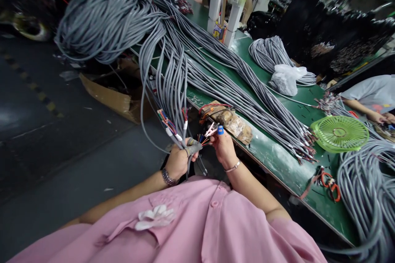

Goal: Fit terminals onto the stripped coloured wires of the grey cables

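Observation:
My left hand (179, 161) is closed around a grey cable (194, 148) in front of my body, its thumb wrapped in grey tape. Thin coloured wires (203, 139) fan out of that cable's stripped end, towards my other hand. Close by on the right, my right hand (224, 148) is pinched, with blue tape on a fingertip. At its fingertips is a small pale pink piece (211, 130) that looks like a clip. More grey cables hang over the table edge by my left hand, with white-banded ends (169, 130) and bare coloured wires.
Long grey cables (247, 86) lie along the green table (271, 160). A brown taped bundle (236, 125) with red and black leads is near its edge. Further right are a green fan (339, 133) and orange-handled scissors (331, 187). A cardboard box (108, 98) stands below, left. Another person's arm (361, 107) shows far right.

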